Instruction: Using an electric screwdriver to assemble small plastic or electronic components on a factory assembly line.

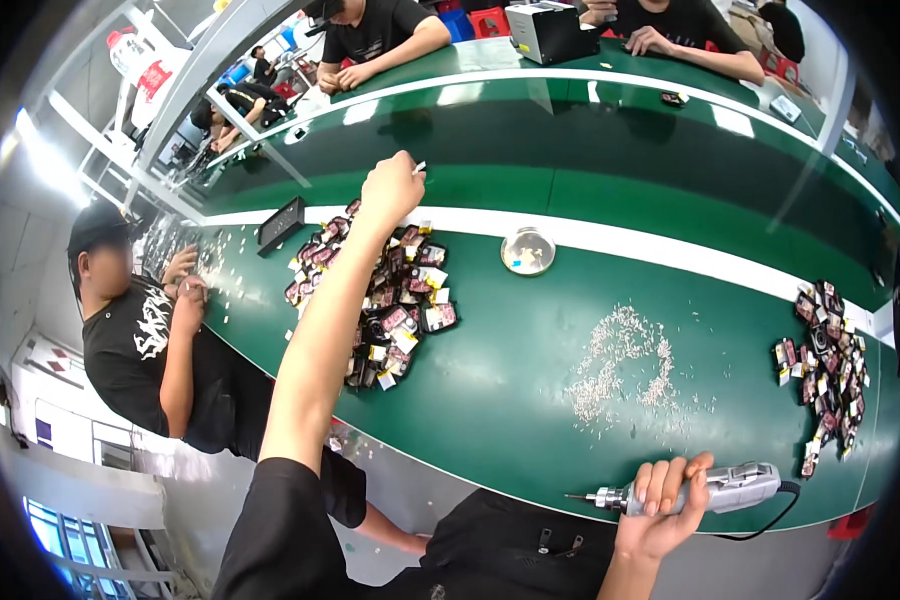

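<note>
My right hand (665, 500) is wrapped round a grey electric screwdriver (735, 488), its bit pointing left over the table's near edge. My left arm reaches far forward over a pile of small black devices (400, 320) with pinkish and white faces and yellow and white tabs. Beyond that pile, my left hand (394, 188) is closed, fingers curled, with a small white piece (419, 168) poking out on its right. What that piece is, I cannot make out. Many tiny light-coloured screws (620, 370) lie scattered on the green table (510, 380) ahead of the screwdriver.
A round dish (527, 251) stands near the white strip. At the right lies a second pile of devices (825, 370). A black tray (281, 226) sits at the left, by a co-worker (150, 340). Others work across the green belt (570, 140). A cord (785, 515) trails from the screwdriver.
</note>
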The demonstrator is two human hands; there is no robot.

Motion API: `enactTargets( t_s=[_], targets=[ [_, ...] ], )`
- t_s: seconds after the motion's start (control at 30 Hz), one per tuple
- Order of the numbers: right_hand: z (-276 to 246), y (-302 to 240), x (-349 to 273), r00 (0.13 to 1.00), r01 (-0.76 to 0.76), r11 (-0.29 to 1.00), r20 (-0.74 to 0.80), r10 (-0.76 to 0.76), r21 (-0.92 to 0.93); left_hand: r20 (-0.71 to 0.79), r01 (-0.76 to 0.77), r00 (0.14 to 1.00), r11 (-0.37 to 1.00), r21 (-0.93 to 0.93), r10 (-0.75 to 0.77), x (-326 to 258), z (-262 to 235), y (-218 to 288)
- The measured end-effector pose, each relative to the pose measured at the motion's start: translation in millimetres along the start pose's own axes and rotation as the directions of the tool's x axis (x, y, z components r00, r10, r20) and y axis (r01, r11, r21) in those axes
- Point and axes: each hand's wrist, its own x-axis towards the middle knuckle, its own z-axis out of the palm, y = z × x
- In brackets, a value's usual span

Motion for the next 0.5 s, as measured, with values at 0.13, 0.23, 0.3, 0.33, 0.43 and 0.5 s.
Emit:
enactTargets(
  t_s=[0.13,0.23,0.3,0.33,0.43,0.5],
  targets=[
    [-10.0,0.4,1.5,0.998,-0.018,0.999,0.063,0.02,-0.031,0.226,0.258,0.927,0.947,0.193,-0.298,53.5,29.1,-20.3],
    [-7.7,5.0,7.0,0.998,-0.014,0.998,0.052,0.017,-0.054,0.251,0.291,0.908,0.936,0.196,-0.335,72.1,41.5,-18.7],
    [-0.3,5.2,6.6,1.0,-0.021,0.997,-0.008,0.021,-0.076,0.288,0.141,0.933,0.954,0.265,-0.218,77.0,44.1,-22.6],
    [-0.3,5.1,7.5,1.0,-0.021,0.997,-0.008,0.02,-0.076,0.263,0.119,0.947,0.961,0.248,-0.185,78.1,46.1,-23.0],
    [-2.8,4.5,8.1,0.999,-0.045,0.997,0.028,0.047,-0.063,0.218,0.061,0.97,0.976,0.208,-0.107,74.7,48.3,-61.3],
    [-10.4,1.3,5.9,0.996,-0.058,0.997,0.066,0.062,-0.048,0.234,0.036,0.969,0.985,0.169,-0.076,64.9,40.8,-50.1]
  ],
)
